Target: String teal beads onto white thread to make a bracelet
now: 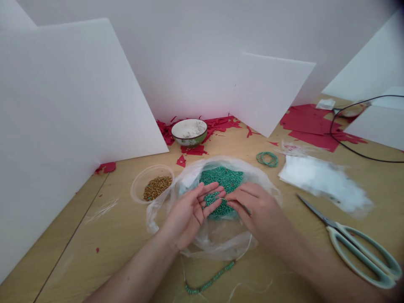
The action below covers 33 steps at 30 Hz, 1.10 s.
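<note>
My left hand (195, 208) is turned palm up over a plastic bag (217, 240) of green beads (221, 174), its fingers stretched out. Between thumb and fingertips, my right hand (254, 204) pinches a thin pale thread (222, 199), whose tip reaches my left fingers; whether it ends in a needle is too small to tell. Below the bag hangs or lies a strand of green beads (210, 283) with a few darker ones, and its pale line runs up toward my right hand. A clear tub (134, 190) of gold-brown beads (158, 187) stands left of the bag.
Scissors (334, 227) lie at the right, near my right forearm. Green bead rings (267, 159) and clear plastic packets (325, 181) are behind them. A bowl (191, 134) stands among red paper scraps (222, 123). White boards (78, 97) lean at the back; a black cable (353, 152) curves at right.
</note>
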Available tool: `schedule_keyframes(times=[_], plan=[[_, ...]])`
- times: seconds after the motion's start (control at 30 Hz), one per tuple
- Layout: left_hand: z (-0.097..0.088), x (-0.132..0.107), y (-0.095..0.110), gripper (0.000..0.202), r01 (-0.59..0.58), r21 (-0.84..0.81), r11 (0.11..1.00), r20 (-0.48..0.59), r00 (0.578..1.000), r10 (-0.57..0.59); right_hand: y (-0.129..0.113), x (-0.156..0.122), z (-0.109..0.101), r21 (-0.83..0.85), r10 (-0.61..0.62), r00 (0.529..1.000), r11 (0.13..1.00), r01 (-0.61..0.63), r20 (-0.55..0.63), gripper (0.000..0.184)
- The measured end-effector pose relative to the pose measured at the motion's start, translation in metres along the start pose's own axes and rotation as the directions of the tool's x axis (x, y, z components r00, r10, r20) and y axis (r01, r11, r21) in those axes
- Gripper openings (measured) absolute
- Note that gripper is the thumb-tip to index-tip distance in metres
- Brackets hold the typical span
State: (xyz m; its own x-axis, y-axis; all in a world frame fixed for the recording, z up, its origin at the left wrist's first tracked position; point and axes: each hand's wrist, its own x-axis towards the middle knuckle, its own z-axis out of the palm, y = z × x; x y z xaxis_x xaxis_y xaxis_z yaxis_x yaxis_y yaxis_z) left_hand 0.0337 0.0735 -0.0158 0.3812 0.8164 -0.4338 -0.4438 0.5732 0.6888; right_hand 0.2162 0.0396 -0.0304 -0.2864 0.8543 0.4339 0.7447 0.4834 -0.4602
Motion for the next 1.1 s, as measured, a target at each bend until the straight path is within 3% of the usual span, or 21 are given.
schedule_keyframes(times=[0.43,0.7,0.97,1.1], plan=[[0.002,-0.001,0.0,0.025,-0.022,-0.01,1.0,0.004,1.0,0.022,-0.003,-0.001,0.003,-0.036,0.028,0.999,0.999,-0.027,0.037,0.012],[0.001,0.001,-0.002,0.029,0.009,-0.05,0.999,-0.005,1.0,-0.009,0.0,-0.002,0.013,-0.058,-0.013,0.999,0.998,0.01,-0.042,0.014],[0.001,-0.001,-0.007,0.024,-0.02,-0.037,0.999,-0.016,1.0,0.02,-0.004,-0.004,0.018,-0.212,-0.071,0.997,0.975,0.062,-0.038,0.019],[0.001,0.002,-0.009,0.02,-0.05,-0.014,0.999,-0.014,0.999,0.05,-0.003,-0.003,0.019,-0.165,-0.065,0.996,0.985,0.055,-0.054,0.021]])
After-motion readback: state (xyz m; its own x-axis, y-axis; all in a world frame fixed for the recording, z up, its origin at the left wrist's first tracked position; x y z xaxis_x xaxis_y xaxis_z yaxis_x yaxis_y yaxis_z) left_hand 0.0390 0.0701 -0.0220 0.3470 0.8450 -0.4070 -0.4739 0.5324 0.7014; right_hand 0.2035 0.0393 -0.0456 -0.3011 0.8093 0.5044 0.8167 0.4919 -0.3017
